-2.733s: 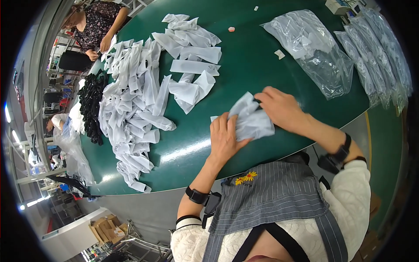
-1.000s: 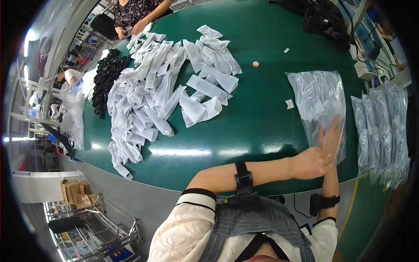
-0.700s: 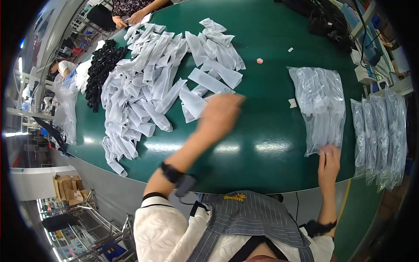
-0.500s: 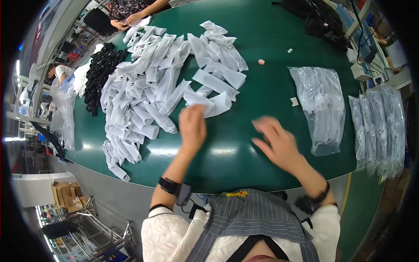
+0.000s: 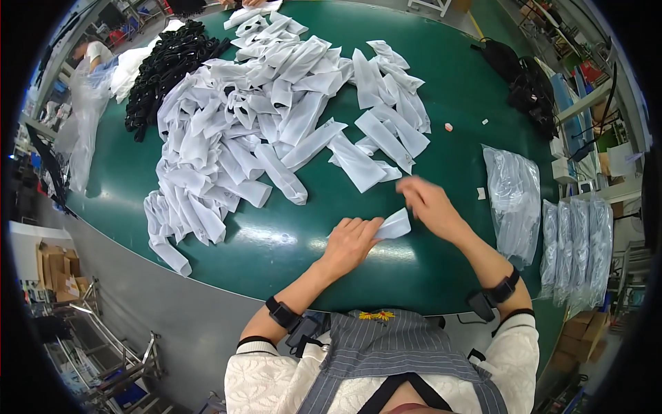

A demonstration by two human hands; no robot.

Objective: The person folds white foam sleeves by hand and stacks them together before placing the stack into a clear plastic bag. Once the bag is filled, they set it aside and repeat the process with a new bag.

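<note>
My left hand is closed round a narrow white folded cloth piece, low over the near part of the green table. One end of the cloth sticks out to the right of the fingers; the rest is hidden in the hand. My right hand hovers just above and right of that end, apart from it. Its fingertips are smeared by motion, so their grip does not show. Beyond the hands lies a small group of similar white cloth pieces. A large heap of them spreads to the left.
A heap of black cloth items lies at the far left. On the right is a clear bag of white pieces, with several filled bags beside it. Black bags rest at the far right edge. Another person's hands show at the top.
My left hand has come from the small group toward me with a white cloth piece in it. My right hand's fingers were spread before. The view has shifted.
</note>
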